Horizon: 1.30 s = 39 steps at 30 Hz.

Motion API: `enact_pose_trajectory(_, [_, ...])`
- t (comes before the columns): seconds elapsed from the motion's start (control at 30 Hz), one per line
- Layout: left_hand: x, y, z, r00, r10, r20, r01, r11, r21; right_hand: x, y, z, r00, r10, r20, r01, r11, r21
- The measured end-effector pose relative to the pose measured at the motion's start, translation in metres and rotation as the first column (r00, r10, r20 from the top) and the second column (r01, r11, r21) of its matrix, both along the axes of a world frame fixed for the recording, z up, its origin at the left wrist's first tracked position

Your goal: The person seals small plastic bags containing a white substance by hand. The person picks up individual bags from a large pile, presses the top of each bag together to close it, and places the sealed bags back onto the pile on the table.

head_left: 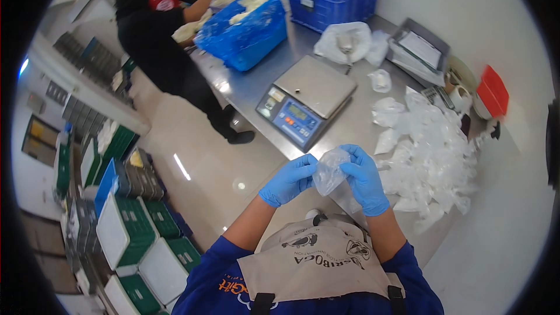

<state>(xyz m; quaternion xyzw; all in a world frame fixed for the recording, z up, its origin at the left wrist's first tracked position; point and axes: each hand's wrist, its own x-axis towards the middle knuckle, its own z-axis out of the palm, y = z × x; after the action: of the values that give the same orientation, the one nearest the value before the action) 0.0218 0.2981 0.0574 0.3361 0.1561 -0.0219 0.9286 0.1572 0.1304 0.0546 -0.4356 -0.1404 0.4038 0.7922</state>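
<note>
A clear plastic bag (331, 172) is stretched between my two blue-gloved hands, above the near edge of the steel table. My left hand (290, 178) pinches its left side. On the other side, my right hand (363, 179) grips the bag with the thumb pressed to the fingers. Whether anything is inside the bag I cannot tell. Just beyond my hands stands a digital scale (318, 88) with a small dark object on its pan. A heap of small clear bags with white contents (431, 160) lies beside my right hand.
Behind the scale are an open white bag with a metal scoop (345, 45) and a blue crate (332, 9). A co-worker in black (157, 35) stands at a blue-lined tub (248, 35). Grey trays (417, 46) and a red container (493, 91) line the wall. Green crates (129, 230) are stacked at left.
</note>
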Motion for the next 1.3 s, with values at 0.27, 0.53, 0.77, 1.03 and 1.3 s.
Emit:
enact_pose_trajectory(0.27, [-0.028,0.015,-0.036,0.855,0.468,-0.225,0.136,0.218,0.967,-0.043,0.039,-0.012,0.459,0.14,0.877,0.421,0.835,-0.354])
enact_pose_trajectory(0.53, [-0.001,-0.035,0.007,0.898,0.202,0.391,-0.305,-0.355,0.884,0.004,0.004,-0.031,0.753,-0.031,0.657,0.385,0.831,-0.402])
enact_pose_trajectory(0.77, [0.012,-0.026,-0.025,0.989,0.137,0.05,-0.087,0.275,0.957,-0.002,-0.033,-0.004,0.977,0.207,0.049,-0.208,0.978,0.013])
enact_pose_trajectory(1.03, [0.034,-0.047,0.003,0.999,0.018,0.047,-0.034,0.927,0.372,0.01,-0.051,-0.037,0.993,-0.086,0.081,0.1,0.979,-0.179])
enact_pose_trajectory(1.3, [0.046,-0.048,-0.004,0.974,0.226,-0.023,-0.031,0.235,0.972,-0.02,-0.038,0.03,0.31,0.274,0.911,0.416,0.822,-0.388])
